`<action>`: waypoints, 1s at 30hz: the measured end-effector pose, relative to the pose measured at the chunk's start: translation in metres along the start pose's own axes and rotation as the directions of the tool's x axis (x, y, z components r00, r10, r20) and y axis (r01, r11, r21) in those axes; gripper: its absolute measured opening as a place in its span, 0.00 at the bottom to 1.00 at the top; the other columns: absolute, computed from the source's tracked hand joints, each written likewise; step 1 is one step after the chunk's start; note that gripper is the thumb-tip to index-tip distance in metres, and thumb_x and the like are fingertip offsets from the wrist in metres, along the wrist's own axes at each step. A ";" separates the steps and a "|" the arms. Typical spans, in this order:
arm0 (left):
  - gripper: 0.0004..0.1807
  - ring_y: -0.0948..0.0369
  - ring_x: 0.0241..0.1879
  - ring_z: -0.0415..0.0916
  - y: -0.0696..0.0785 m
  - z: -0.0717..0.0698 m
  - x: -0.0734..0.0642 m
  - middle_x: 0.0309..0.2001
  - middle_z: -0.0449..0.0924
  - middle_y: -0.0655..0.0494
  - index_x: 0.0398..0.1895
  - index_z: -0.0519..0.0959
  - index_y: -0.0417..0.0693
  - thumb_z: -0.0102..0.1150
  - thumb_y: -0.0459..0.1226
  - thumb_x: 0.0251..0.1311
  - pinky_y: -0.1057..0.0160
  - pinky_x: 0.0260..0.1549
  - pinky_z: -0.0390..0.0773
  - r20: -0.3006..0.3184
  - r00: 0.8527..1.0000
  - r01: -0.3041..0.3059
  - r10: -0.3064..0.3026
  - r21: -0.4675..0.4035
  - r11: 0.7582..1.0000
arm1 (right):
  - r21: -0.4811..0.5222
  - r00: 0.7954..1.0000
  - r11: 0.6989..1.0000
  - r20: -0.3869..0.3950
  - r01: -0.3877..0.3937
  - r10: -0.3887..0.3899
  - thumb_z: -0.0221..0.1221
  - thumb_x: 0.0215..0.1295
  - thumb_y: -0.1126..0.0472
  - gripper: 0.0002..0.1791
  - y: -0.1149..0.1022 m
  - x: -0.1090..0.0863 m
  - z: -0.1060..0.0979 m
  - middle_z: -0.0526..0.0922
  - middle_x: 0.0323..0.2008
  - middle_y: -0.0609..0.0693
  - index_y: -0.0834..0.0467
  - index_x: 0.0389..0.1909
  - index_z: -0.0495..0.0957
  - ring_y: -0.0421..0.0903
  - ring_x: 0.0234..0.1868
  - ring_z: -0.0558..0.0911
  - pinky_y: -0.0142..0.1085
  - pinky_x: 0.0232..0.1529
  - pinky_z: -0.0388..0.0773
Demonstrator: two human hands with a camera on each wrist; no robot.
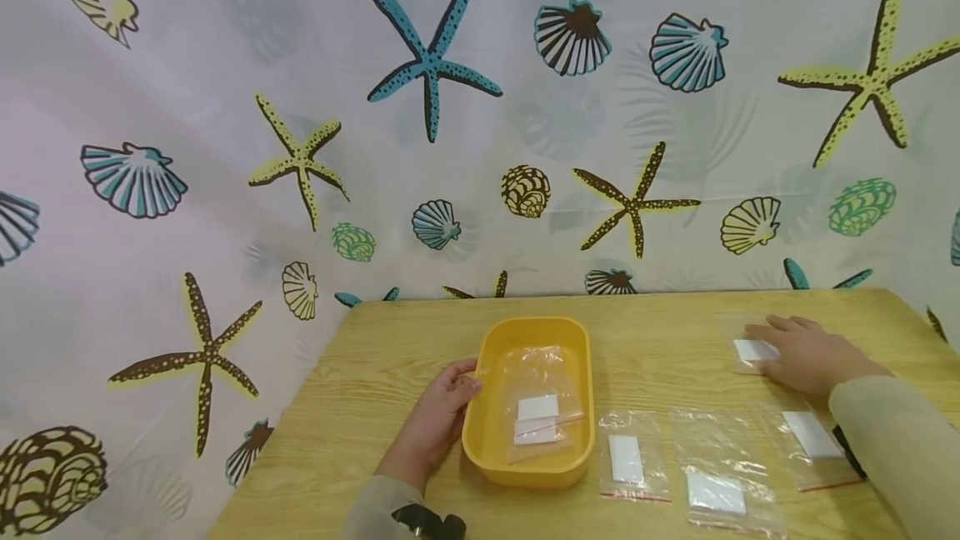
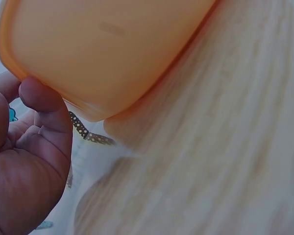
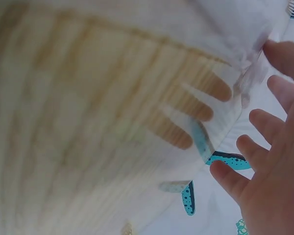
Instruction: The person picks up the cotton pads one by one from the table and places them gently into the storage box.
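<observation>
My left hand (image 1: pixel 437 412) grips the left rim of a yellow plastic tub (image 1: pixel 528 477), thumb on the rim. Its smooth outer side fills the top of the left wrist view. Inside the tub lie clear zip bags (image 1: pixel 537 407) with white cards in them, overlapping. Over at the far right, my right hand (image 1: pixel 813 358) rests on a clear zip bag (image 1: pixel 755 350) with a white card, part of it hidden beneath the hand. In the right wrist view the fingers are spread and loosely extended, the thumb at the edge of crinkled plastic (image 3: pixel 242 34).
Three more zip bags with white cards lie on the wooden table (image 1: pixel 390 348): one beside the tub (image 1: pixel 627 458), one in the middle (image 1: pixel 716 493), one by the right forearm (image 1: pixel 813 435). A shell-and-starfish curtain (image 1: pixel 480 123) hangs behind the table.
</observation>
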State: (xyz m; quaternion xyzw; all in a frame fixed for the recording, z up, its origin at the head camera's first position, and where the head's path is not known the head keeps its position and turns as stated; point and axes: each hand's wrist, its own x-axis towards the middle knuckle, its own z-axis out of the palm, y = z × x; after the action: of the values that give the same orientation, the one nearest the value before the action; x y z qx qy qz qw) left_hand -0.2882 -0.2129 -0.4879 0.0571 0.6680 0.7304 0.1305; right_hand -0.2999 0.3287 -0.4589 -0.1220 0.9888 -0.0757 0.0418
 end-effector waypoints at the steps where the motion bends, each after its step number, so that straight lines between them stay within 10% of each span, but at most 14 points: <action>1: 0.24 0.54 0.44 0.78 0.000 0.000 0.000 0.50 0.74 0.38 0.72 0.64 0.41 0.51 0.34 0.76 0.61 0.43 0.83 0.000 1.000 0.000 0.000 0.001 1.000 | 0.002 1.000 1.000 0.006 0.005 -0.005 0.56 0.70 0.44 0.36 -0.001 0.000 0.000 0.59 0.71 0.73 0.57 0.74 0.67 0.79 0.68 0.57 0.77 0.55 0.60; 14: 0.25 0.53 0.45 0.78 0.002 0.001 0.000 0.52 0.73 0.38 0.73 0.64 0.42 0.51 0.35 0.76 0.61 0.43 0.82 -0.008 1.000 0.012 -0.012 0.011 1.000 | 0.032 0.994 0.999 0.109 0.009 -0.013 0.48 0.66 0.24 0.50 -0.003 0.000 -0.002 0.54 0.69 0.82 0.58 0.76 0.62 0.82 0.67 0.54 0.77 0.56 0.58; 30: 0.25 0.52 0.46 0.78 0.001 0.001 0.000 0.52 0.73 0.36 0.73 0.63 0.41 0.51 0.34 0.76 0.60 0.44 0.83 -0.010 1.000 0.004 -0.004 0.009 1.000 | 0.016 0.997 0.999 0.070 0.030 -0.031 0.49 0.77 0.44 0.33 -0.001 -0.003 0.002 0.62 0.70 0.73 0.59 0.74 0.66 0.79 0.66 0.61 0.74 0.58 0.60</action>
State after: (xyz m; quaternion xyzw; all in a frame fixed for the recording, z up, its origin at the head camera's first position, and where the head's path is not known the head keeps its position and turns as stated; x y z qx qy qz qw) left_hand -0.2883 -0.2124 -0.4866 0.0529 0.6722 0.7273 0.1284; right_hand -0.2970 0.3283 -0.4606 -0.1396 0.9841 -0.0792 0.0761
